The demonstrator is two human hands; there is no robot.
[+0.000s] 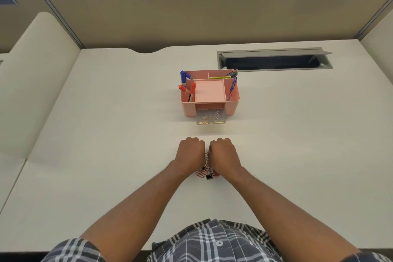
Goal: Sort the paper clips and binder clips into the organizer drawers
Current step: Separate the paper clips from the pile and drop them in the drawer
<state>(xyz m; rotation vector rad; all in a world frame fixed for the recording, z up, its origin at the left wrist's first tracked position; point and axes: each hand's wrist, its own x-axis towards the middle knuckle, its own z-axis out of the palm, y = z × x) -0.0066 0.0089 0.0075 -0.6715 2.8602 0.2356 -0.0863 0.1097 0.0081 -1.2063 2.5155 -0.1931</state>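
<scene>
Head view looks down on my two hands, set knuckles-up side by side on the cream-white bench [106,134]. My left hand [190,151] and right hand [223,153] both have the fingers curled under, almost touching each other. Between them and just near of the wrists lies the small heap of red wire paper clips [201,174], with a black binder clip [209,176] at its near edge. Some clips show in the gap between my hands, but whether either hand actually grips any I cannot tell, since the fingers are hidden beneath.

Farther off, straight ahead, stands the pink plastic desk organizer [210,93], holding red and blue markers [192,88] at its left. Its clear lower drawer [211,117] is pulled out toward me, with a few paper clips lying inside.
</scene>
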